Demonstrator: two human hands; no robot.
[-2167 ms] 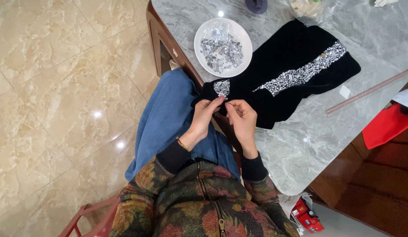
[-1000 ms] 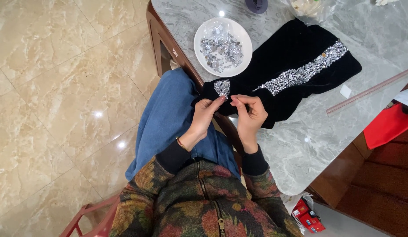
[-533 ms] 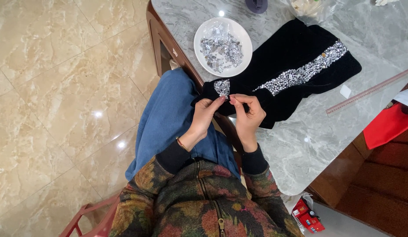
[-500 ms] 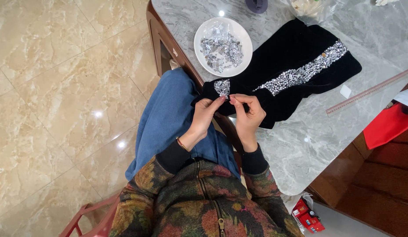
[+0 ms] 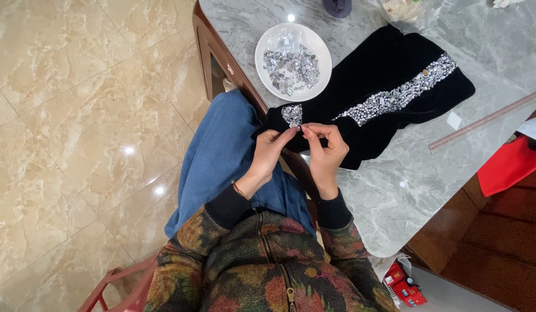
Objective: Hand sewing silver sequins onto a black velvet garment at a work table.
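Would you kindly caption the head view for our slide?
Both hands, left hand and right hand, pinch black velvet fabric beside its rhinestone patch.

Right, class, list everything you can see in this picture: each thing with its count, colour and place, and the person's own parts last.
black cloth: one, black with a silver sequin band, on the table, its near end held at the edge
sequin patch: one, silver, on the held end of the cloth
plate: one, white, on the table beside the cloth
silver pieces: a pile, silver, on the plate
table: one, grey marble top
ruler: one, pale, on the table by its right edge
red cloth: one, red, right of the table
toy truck: one, red, on the floor
left hand: pinching the cloth edge
right hand: pinching the cloth beside it
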